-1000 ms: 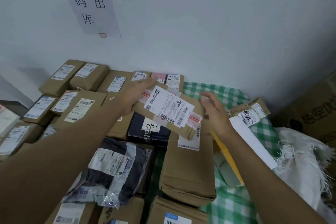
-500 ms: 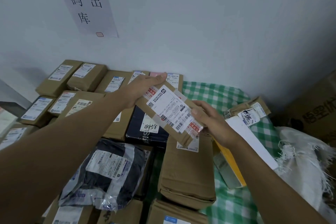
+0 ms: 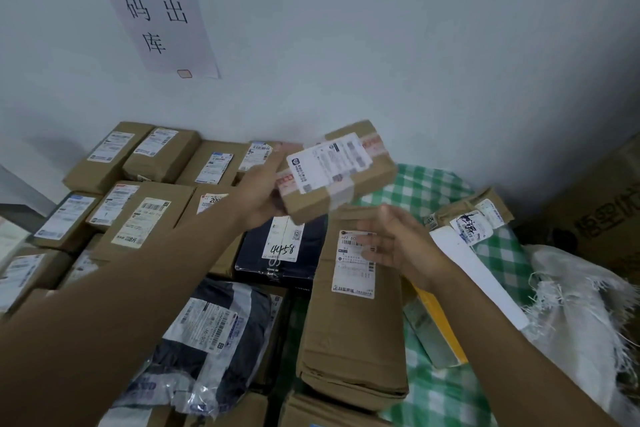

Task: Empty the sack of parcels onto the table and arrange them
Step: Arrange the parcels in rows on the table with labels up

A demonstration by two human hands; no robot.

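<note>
We see the table [image 3: 446, 395], under a green checked cloth, crowded with brown parcels [image 3: 145, 215], with the white woven sack [image 3: 585, 315] slumped at its right edge. A long brown parcel [image 3: 353, 315] lies in the middle, a dark bag [image 3: 207, 350] to its left. Above them our left hand [image 3: 258, 199] grips one end of a small box [image 3: 337, 172], label up, tilted, lifted clear of the pile. Our right hand [image 3: 398, 246] hovers just below the box, fingers loosely spread, holding nothing.
</note>
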